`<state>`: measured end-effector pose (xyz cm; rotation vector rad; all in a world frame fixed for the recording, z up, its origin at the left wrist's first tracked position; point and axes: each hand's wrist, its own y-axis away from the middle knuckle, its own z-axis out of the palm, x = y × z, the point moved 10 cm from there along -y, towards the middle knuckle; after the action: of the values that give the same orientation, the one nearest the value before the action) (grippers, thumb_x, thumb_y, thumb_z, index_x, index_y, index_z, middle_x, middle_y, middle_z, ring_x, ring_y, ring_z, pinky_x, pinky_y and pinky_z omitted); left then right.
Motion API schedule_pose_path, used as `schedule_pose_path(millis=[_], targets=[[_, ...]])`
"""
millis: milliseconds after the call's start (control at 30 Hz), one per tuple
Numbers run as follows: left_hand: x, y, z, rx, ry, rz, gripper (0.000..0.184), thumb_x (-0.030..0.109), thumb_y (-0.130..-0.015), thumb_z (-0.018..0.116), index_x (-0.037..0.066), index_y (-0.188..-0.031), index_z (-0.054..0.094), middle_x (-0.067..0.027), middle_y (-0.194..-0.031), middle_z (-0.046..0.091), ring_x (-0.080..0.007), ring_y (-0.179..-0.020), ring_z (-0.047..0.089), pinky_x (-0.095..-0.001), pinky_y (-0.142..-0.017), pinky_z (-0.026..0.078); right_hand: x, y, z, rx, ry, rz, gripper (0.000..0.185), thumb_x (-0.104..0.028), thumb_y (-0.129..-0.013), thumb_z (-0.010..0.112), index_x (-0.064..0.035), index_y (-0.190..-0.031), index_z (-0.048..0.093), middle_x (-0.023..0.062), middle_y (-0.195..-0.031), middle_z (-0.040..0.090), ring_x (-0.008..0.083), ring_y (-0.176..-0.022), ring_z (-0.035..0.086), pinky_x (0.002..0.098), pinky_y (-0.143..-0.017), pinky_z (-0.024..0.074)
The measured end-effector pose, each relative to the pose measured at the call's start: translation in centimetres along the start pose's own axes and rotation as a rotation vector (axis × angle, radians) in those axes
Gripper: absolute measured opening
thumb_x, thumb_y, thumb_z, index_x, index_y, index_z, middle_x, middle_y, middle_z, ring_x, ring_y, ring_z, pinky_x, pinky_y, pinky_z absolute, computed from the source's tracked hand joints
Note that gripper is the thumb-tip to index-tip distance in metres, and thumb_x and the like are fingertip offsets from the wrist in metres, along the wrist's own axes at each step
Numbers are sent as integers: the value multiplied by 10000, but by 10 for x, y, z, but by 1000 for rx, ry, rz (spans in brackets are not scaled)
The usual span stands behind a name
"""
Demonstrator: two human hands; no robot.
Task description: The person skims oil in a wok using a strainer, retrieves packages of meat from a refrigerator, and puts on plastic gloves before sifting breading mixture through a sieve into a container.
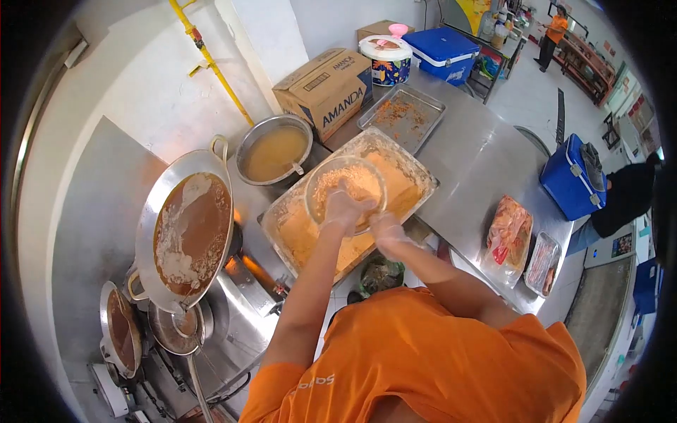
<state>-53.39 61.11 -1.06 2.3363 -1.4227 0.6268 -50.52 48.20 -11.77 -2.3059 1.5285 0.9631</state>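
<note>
A round sieve (315, 179) holding coarse orange crumbs rests over a large metal tray (273, 233) of orange breading flour. My left hand (345, 210), in a clear plastic glove, reaches into the sieve with its fingers apart among the crumbs. Closed at the sieve's near right edge is my right hand (387, 231), also gloved; its fingertips are partly hidden. Flour lies in uneven heaps around the sieve.
To the left, a wide wok (148, 240) of brown oil sits beside a flame. A pot (243, 151) of yellowish liquid, a carton (317, 88) and a crumb-strewn tray (423, 106) stand behind. Bagged raw meat (509, 229) and a blue cooler (571, 180) are at right, near another person.
</note>
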Motion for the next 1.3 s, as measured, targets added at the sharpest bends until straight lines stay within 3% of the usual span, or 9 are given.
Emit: schedule_pose_path(millis=[133,200,300,400,567,900,967,1167,1300], targets=[[-26,-21,27,-108,0,-32,611,324,-762,753,-18,-1231,563,-281,-1123,629,-388,-1117,599,-426,-917,496,-25,17,1,-132,52,-190,360,-293,-916,498,8,-953,692,260,-1002,666,405,-973,649,441,-800,516],[-33,-30,48,-202,-35,29,556,321,-766,743,-20,-1179,592,-252,-1083,656,-380,-1081,623,-427,-898,505,11,7,-13,-140,-115,154,362,-298,-910,505,9,-963,691,262,-1007,665,400,-963,653,447,-801,519],[-37,-39,62,-92,-99,52,470,305,-778,723,-25,-1097,621,-208,-1001,691,-364,-1025,652,-421,-869,516,16,-18,7,-116,161,-121,363,-296,-902,505,7,-956,696,258,-982,671,395,-947,660,457,-805,515],[-13,-40,60,-69,-599,281,537,342,-779,711,-29,-1154,611,-233,-1070,679,-349,-1057,644,-413,-887,513,3,-2,-27,-177,0,-14,338,-257,-904,492,11,-949,693,262,-975,666,391,-933,662,454,-790,517],[-36,-51,39,0,138,-47,668,381,-716,767,-26,-1221,606,-261,-1203,629,-343,-1091,637,-397,-927,511,3,-13,16,-84,-121,118,330,-241,-894,489,24,-934,682,279,-949,655,401,-905,661,448,-757,513],[-33,-63,19,-31,-214,68,453,301,-721,754,-42,-1010,693,-296,-1043,659,-334,-1035,663,-407,-888,521,15,-33,10,-181,93,-73,352,-268,-893,487,3,-1007,682,263,-1002,660,415,-977,643,453,-823,514],[-38,-56,44,-403,-309,12,555,356,-712,780,-38,-1084,662,-276,-1058,663,-343,-1039,658,-401,-880,526,12,-23,17,-326,177,-134,383,-295,-894,482,-14,-1058,682,268,-1079,652,418,-1051,627,453,-864,505],[-69,-51,58,-160,307,-254,856,516,-665,817,-18,-1274,538,-228,-1172,646,-358,-1069,641,-392,-874,527,2,-38,69,-176,68,-49,385,-295,-894,487,-4,-1030,700,294,-1100,640,435,-1093,606,468,-905,493],[-66,-54,38,-6,-61,-136,767,415,-695,813,-31,-1256,540,-249,-1168,640,-356,-1072,641,-397,-871,528,-4,-2,6,-149,-195,233,383,-290,-892,483,-8,-1032,702,281,-1082,651,440,-1073,612,471,-899,494]])
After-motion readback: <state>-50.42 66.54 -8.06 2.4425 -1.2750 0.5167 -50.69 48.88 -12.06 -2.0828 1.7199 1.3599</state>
